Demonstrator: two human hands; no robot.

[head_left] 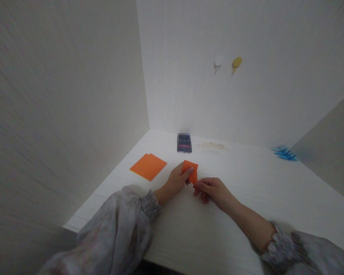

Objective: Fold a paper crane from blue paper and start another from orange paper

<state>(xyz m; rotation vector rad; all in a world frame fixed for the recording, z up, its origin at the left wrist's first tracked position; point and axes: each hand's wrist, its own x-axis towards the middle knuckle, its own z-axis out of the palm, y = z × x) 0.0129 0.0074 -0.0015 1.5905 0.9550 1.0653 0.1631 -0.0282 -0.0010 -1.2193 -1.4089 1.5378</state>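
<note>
A small folded orange paper [190, 171] is held just above the white table [246, 198], between both hands. My left hand [176, 181] grips its left side with thumb and fingers closed on it. Pinching the paper's lower tip with thumb and forefinger is my right hand [212, 190], its other fingers curled under. A stack of flat orange paper squares [148, 166] lies to the left of my left hand.
A dark phone [184, 143] lies near the back wall. Blue folded paper pieces [285, 153] sit at the far right of the table. Two small hooks [227, 64] hang on the back wall. Walls close in at left and behind.
</note>
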